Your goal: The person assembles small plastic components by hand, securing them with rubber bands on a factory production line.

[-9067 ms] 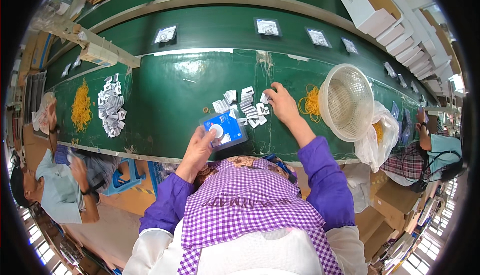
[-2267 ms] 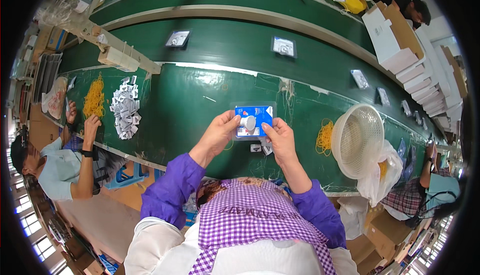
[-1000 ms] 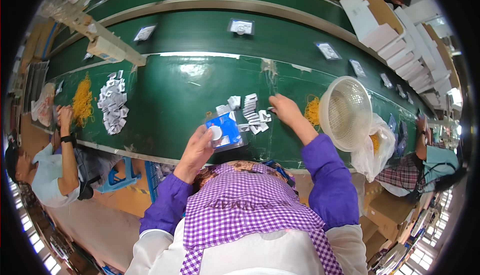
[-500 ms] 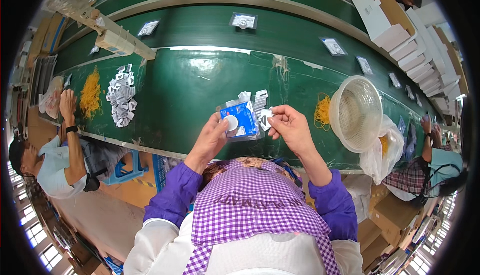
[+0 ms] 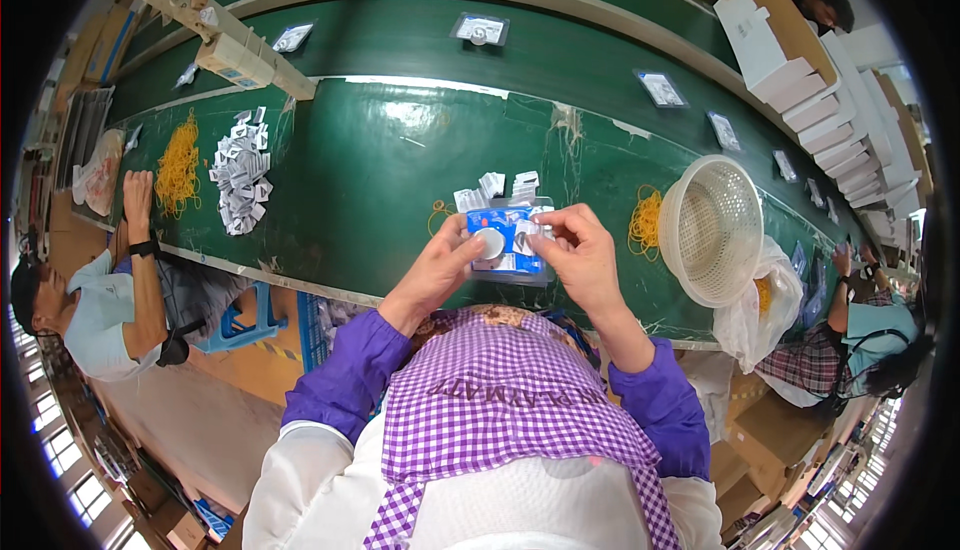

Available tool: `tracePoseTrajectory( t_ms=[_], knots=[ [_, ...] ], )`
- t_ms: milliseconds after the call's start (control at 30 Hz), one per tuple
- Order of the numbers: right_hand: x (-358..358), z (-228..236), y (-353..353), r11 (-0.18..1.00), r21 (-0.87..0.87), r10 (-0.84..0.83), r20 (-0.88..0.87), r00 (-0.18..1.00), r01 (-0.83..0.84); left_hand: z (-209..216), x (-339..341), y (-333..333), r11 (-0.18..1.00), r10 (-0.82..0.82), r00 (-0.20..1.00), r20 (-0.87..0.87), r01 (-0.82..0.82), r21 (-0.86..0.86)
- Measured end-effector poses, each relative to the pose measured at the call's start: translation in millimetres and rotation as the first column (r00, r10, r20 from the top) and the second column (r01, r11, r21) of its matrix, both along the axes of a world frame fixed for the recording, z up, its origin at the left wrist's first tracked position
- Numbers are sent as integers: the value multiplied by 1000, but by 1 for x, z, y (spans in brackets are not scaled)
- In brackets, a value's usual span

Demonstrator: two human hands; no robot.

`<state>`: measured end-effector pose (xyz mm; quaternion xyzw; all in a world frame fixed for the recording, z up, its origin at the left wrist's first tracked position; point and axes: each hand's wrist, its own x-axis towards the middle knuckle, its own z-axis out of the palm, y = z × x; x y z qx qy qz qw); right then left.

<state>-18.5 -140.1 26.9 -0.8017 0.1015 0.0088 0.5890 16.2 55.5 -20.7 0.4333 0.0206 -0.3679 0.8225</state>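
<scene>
Low over the green tabletop, my left hand (image 5: 440, 265) grips a blue-carded clear blister pack (image 5: 506, 218) by its left side. A white round disc (image 5: 489, 243) shows on the pack's face, beside my left thumb. My right hand (image 5: 583, 260) pinches a small white printed paper piece (image 5: 523, 237) against the right part of the pack; fingers partly cover both. Just beyond the pack lies a little cluster of folded white paper pieces (image 5: 491, 185). A yellow rubber band (image 5: 437, 218) rests near my left fingers.
To the right stand a white mesh basket (image 5: 708, 232), yellow rubber bands (image 5: 646, 222) and a plastic bag (image 5: 757, 302). A heap of paper pieces (image 5: 241, 172) and more bands (image 5: 178, 168) lie left. Packs (image 5: 480, 30) sit along the far belt. Co-workers are at both sides.
My right hand has brought the white paper piece from beside the pack onto its blue face. The pack has shifted slightly right in my left hand.
</scene>
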Motion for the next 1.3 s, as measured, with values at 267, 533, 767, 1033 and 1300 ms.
tracePoseTrajectory(
  t_ms=[267,533,767,1033,1300],
  knots=[
    [-12,-10,-2,987,-160,15,134,991,7,-3,-7,-12,1000,-17,987,-161,18,6],
    [-27,-35,11,987,-67,-141,105,984,149,-13,-8,-16,990,-53,944,-325,8,-138],
    [-24,-49,10,922,354,-203,92,975,159,-11,-13,-14,995,39,933,-358,-69,-71],
    [-8,-85,21,940,331,13,-272,962,81,-21,-18,57,962,265,936,-231,-242,124],
    [36,-127,88,493,-780,677,66,733,-384,-15,-12,148,800,600,792,-113,-592,101]
  ],
)
